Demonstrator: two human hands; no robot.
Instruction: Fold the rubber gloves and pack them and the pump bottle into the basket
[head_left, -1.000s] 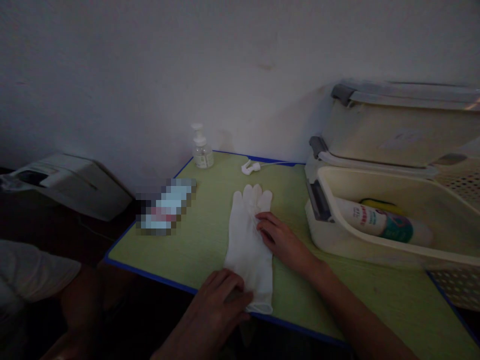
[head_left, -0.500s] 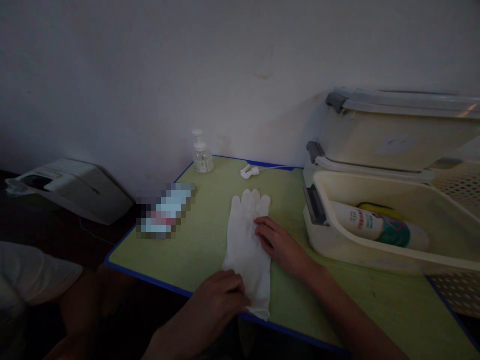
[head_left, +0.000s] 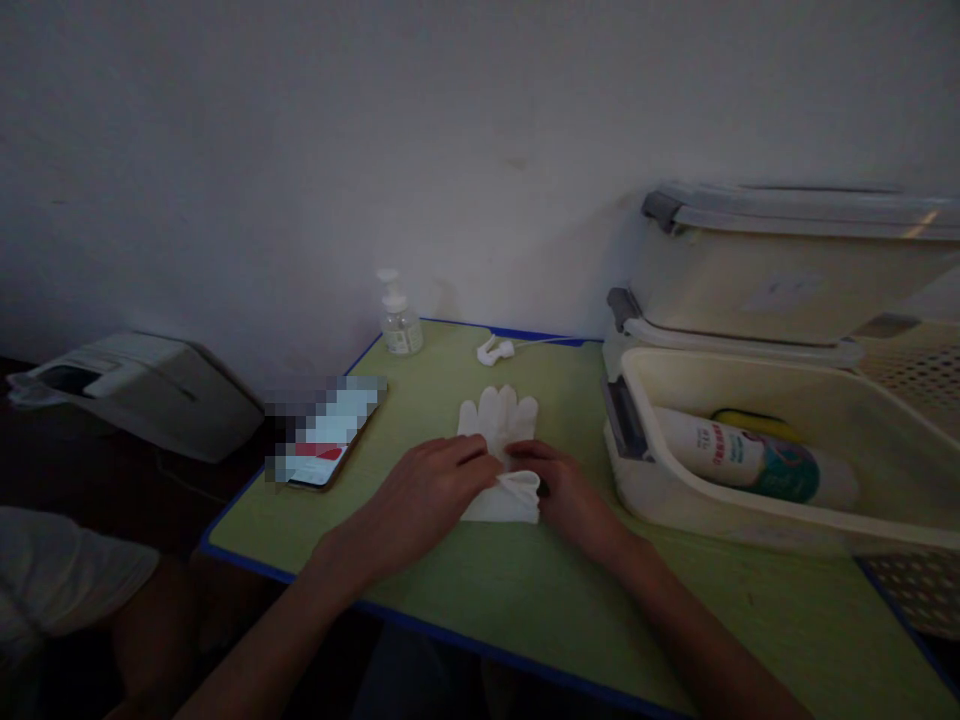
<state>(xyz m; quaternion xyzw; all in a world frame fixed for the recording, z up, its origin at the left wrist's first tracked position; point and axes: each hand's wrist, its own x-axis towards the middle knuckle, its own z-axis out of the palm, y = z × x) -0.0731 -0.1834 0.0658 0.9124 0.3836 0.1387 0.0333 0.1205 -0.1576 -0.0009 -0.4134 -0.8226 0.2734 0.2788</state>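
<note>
A white glove lies flat on the green table, its fingers pointing at the wall and its cuff end folded up over the palm. My left hand is closed, pinching the folded cuff edge. From the right side, my right hand presses curled fingers on the glove beside the fold; its thumb is partly hidden by the cuff.
A phone lies left on the table. Behind are a pump bottle and a white plug-like piece with a cord. The opened bin at right holds a white-and-teal bottle. Someone's sleeve shows at left.
My left hand has brought the cuff end up and away from the table's front edge, folding the glove. My right hand has stayed near the glove's right side, slightly lower.
</note>
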